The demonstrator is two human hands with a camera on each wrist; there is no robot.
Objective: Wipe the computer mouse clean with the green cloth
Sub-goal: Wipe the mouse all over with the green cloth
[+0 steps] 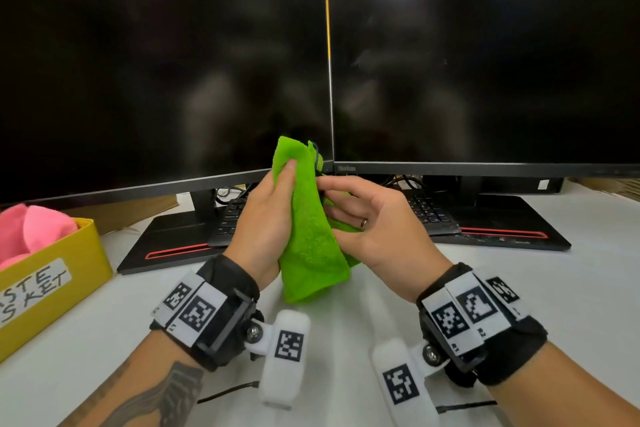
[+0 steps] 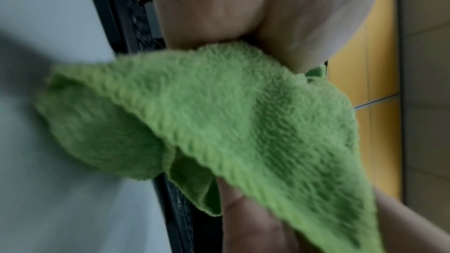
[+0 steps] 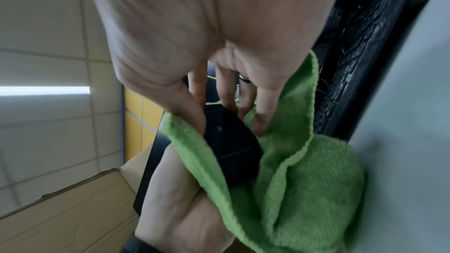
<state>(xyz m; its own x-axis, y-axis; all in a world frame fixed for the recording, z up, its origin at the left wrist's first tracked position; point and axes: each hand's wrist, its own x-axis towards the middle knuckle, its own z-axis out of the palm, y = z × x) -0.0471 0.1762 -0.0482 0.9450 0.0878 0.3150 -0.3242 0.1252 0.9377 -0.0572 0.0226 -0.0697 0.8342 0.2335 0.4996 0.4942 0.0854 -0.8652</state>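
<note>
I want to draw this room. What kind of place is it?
Most likely an office desk. Two dark monitors stand side by side, a black keyboard sits beneath them on a white desk, and a yellow box has a handwritten label.

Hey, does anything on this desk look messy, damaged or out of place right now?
Nothing looks spilled or broken. The one oddity: the keyboard is pushed back under the two monitors, over their stand bases, half hidden. The mouse is off the desk, wrapped in the green cloth between the left hand and right hand, as the wiping requires.
</note>
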